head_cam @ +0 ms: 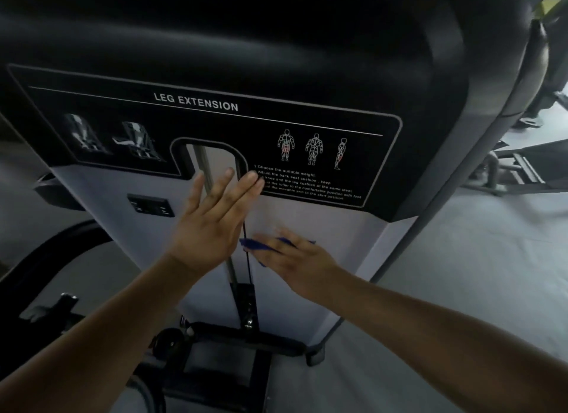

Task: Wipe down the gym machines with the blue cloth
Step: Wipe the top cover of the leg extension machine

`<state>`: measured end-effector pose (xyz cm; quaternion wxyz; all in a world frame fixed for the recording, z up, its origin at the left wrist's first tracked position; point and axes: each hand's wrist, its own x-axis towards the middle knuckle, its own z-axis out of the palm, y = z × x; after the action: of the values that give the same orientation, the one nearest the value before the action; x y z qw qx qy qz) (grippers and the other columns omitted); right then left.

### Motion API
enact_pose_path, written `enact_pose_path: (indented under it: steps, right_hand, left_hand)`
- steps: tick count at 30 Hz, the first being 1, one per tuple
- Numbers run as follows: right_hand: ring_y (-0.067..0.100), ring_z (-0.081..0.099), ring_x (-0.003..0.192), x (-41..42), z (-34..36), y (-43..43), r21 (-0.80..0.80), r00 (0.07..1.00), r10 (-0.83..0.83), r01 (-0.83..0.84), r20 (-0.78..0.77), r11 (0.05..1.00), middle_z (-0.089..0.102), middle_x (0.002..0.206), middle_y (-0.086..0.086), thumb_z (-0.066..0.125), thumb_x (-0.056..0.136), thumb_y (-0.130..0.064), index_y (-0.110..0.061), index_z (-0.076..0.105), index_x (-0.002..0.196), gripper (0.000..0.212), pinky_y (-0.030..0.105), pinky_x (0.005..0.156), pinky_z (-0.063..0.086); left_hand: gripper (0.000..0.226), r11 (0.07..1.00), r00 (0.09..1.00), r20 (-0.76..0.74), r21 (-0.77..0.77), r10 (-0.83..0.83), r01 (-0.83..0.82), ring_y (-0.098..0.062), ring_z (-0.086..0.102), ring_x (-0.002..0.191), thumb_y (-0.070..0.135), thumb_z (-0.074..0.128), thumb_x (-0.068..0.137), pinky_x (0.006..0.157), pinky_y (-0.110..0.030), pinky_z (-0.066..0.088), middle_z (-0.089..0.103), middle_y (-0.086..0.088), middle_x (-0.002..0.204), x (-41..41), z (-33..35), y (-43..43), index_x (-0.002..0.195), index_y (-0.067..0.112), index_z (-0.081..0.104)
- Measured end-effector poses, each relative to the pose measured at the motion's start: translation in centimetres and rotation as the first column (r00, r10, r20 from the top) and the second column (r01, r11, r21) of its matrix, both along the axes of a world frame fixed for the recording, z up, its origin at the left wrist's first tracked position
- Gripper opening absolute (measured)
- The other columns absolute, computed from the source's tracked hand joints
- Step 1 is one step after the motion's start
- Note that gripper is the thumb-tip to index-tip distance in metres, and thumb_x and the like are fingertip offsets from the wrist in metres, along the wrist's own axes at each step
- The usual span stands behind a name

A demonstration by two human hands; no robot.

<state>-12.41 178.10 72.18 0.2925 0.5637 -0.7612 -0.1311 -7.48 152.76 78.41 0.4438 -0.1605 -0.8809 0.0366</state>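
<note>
The cloth [249,245] lies under the right hand [296,260], pressed against the grey panel [325,228] of the machine [276,43]. Only its blue edges show: one corner juts out left of the fingers, a strip peeks out above them, and a small tip hangs below. The right hand is blurred, but its fingers look stretched out flat over the cloth rather than curled round it, with the palm facing the panel. The left hand [212,225] sits just beside it, up and to the left, and has no contact with the cloth. Its fingers are straight and spread, laid flat against the machine. The fingertips reach the lower edge of the black label [215,105], which reads "LEG EXTENSION", and cover the start of the printed instructions. The two hands are close but apart, and the blue corner of the cloth lies in the gap between them. The left hand lies across the tall slot [215,157] in the panel, where a metal rod [203,166] and a thin black cable [246,259] run down. The cloth's left corner touches or just overlaps this cable. On the right, the grey floor [461,259] shows beside the machine.
</note>
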Motion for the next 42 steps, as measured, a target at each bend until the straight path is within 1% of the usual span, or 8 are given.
enact_pose_path:
  steps: [4, 9, 14, 20, 23, 27, 33, 42]
  right_hand:
    - [0.015, 0.020, 0.166, -0.4, 0.2, 1.7, -0.166, 0.992, -0.068, 0.050, -0.109, 0.985, 0.024, 0.178, -0.011, 0.054, 0.101, -0.013, -0.022, 0.023, 0.173, 0.079, 0.045, 0.136, 0.004]
    - [0.012, 0.020, 0.165, -0.1, -2.5, 3.3, 0.052, 0.989, -0.062, 0.069, -0.131, 0.996, 0.029, 0.176, -0.012, 0.060, 0.101, -0.015, -0.025, 0.037, 0.169, 0.072, 0.048, 0.135, -0.012]
    - [0.019, 0.017, 0.167, -0.3, 0.3, 4.0, -0.100, 0.976, -0.136, 0.121, -0.169, 0.988, 0.018, 0.180, -0.009, 0.065, 0.103, -0.024, -0.024, 0.023, 0.173, 0.082, 0.051, 0.136, 0.007]
    - [0.019, 0.018, 0.166, -0.1, 0.2, 5.6, 0.030, 0.979, -0.086, 0.093, -0.182, 0.995, 0.031, 0.176, -0.011, 0.046, 0.112, -0.013, -0.023, 0.035, 0.170, 0.060, 0.053, 0.136, -0.007]
    - [0.024, 0.014, 0.167, 0.6, 3.5, 7.9, -0.083, 0.980, -0.147, 0.136, -0.136, 0.987, 0.015, 0.181, -0.007, 0.047, 0.105, -0.011, -0.020, 0.020, 0.174, 0.074, 0.059, 0.135, 0.000]
    - [0.026, 0.009, 0.168, 0.8, 2.9, 11.6, 0.028, 0.979, -0.145, 0.151, -0.140, 0.988, 0.001, 0.182, -0.005, 0.067, 0.093, -0.025, -0.017, 0.014, 0.174, 0.097, 0.053, 0.135, 0.004]
    - [0.021, 0.017, 0.167, -0.1, 2.7, 13.5, -0.062, 0.979, -0.116, 0.107, -0.166, 0.992, 0.013, 0.181, -0.007, 0.046, 0.105, -0.005, -0.020, 0.020, 0.174, 0.075, 0.045, 0.135, 0.007]
    - [0.017, 0.028, 0.163, -2.6, 0.6, 14.7, -0.097, 0.925, -0.018, -0.021, -0.379, 0.995, 0.024, 0.179, -0.005, 0.053, 0.113, -0.017, -0.023, 0.033, 0.170, 0.061, 0.058, 0.133, -0.009]
  left_hand:
    - [0.077, 0.999, 0.998, -0.043, 0.001, -0.041, 0.041, -0.021, 0.010, 0.169, 0.019, 0.064, 0.109, 0.133, -0.059, 0.014, 0.011, 0.001, 0.184, -0.3, -0.6, 0.3, 0.175, 0.018, 0.023]
    - [0.078, 0.997, 0.997, -0.059, 0.044, -0.058, 0.061, -0.021, 0.011, 0.169, 0.025, 0.066, 0.110, 0.129, -0.060, 0.025, 0.008, -0.002, 0.184, -0.6, -2.5, 1.3, 0.174, 0.016, 0.023]
    - [0.079, 0.998, 0.999, -0.034, 0.061, -0.031, 0.033, -0.022, 0.010, 0.170, 0.026, 0.065, 0.111, 0.128, -0.065, 0.030, 0.006, -0.003, 0.184, -0.3, -3.1, 1.4, 0.175, 0.015, 0.020]
    - [0.076, 0.996, 1.000, -0.018, 0.085, 0.014, -0.012, -0.026, 0.013, 0.169, 0.029, 0.062, 0.112, 0.130, -0.063, 0.023, 0.009, -0.006, 0.184, 0.3, -3.1, 3.2, 0.174, 0.012, 0.022]
    - [0.071, 1.000, 1.000, -0.028, 0.030, 0.001, 0.000, -0.025, 0.014, 0.169, 0.028, 0.060, 0.113, 0.128, -0.064, 0.029, 0.015, -0.004, 0.183, 0.9, -3.3, 3.7, 0.173, 0.014, 0.026]
    - [0.074, 0.994, 0.999, 0.031, 0.108, -0.013, 0.009, -0.033, 0.012, 0.169, 0.031, 0.058, 0.114, 0.135, -0.058, 0.016, 0.008, -0.007, 0.184, 0.5, -4.0, 5.4, 0.175, 0.013, 0.019]
    - [0.081, 0.977, 0.998, 0.050, 0.208, 0.028, -0.038, -0.041, 0.012, 0.168, 0.040, 0.061, 0.112, 0.133, -0.064, 0.019, 0.001, -0.013, 0.183, 0.3, -6.0, 8.2, 0.175, 0.014, 0.017]
    - [0.081, 0.974, 0.998, -0.045, 0.224, 0.046, -0.035, -0.032, -0.009, 0.169, 0.036, 0.056, 0.114, 0.134, -0.062, 0.008, -0.010, -0.007, 0.183, -2.1, -10.8, 9.6, 0.176, 0.023, 0.006]
